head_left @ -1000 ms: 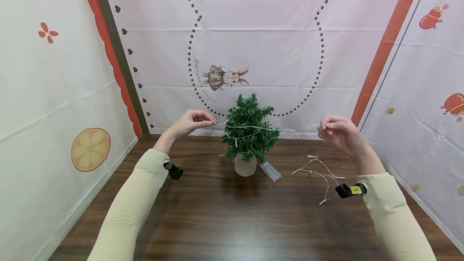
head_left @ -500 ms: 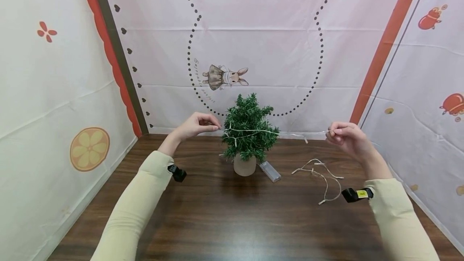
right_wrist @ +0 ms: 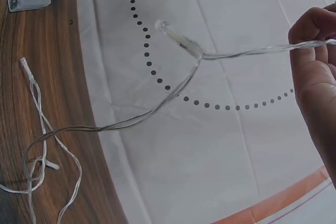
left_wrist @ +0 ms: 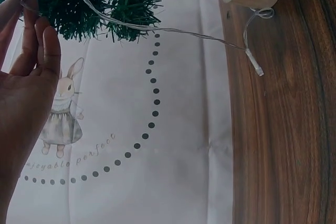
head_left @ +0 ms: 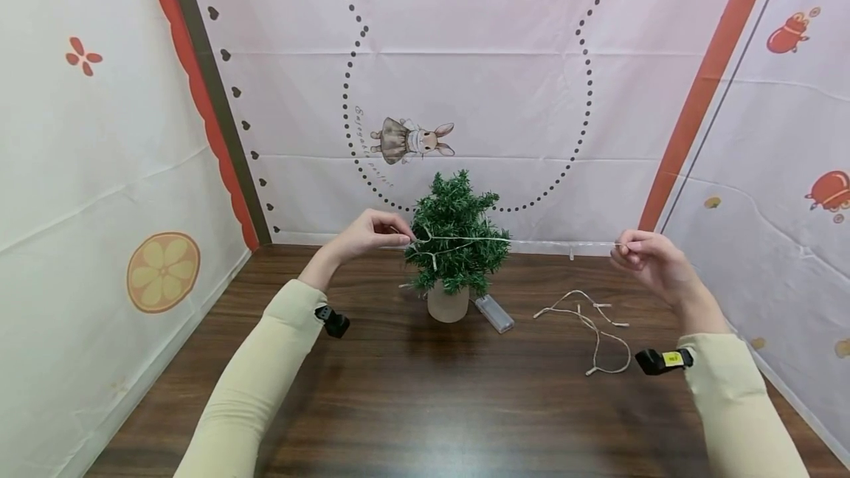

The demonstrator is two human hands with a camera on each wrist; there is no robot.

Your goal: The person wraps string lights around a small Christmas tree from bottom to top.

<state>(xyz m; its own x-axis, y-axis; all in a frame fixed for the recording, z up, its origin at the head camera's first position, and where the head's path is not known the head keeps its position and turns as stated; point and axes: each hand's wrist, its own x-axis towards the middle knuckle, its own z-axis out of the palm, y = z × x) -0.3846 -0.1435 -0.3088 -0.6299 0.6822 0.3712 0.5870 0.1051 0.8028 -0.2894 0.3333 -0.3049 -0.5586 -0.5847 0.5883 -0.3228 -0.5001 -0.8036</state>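
Note:
A small green artificial Christmas tree (head_left: 458, 201) stands upright on a pale round base (head_left: 448, 304). Across its front runs a string of fairy lights (head_left: 478, 239), stretched nearly straight between both hands. My left hand (head_left: 370, 233) pinches the string at the tree's left side, fingertips close to the branches. Well to the right of the tree, my right hand (head_left: 654, 260) pinches the wire between thumb and fingers. One small bulb (right_wrist: 181, 40) shows clearly in the right wrist view. A lower strand with a hanging bulb (head_left: 434, 262) lies over the branches. The tree's back is hidden.
A clear battery box (head_left: 494, 313) lies on the wooden table (head_left: 398, 404) just right of the base. The loose tail of the light string (head_left: 596, 338) coils on the table at right. Printed cloth (head_left: 505, 109) hangs close behind and along both sides.
My left hand has moved right and slightly down, closer to the branches. My right hand has moved right and down, and the string between the hands is straighter. The tree stays put.

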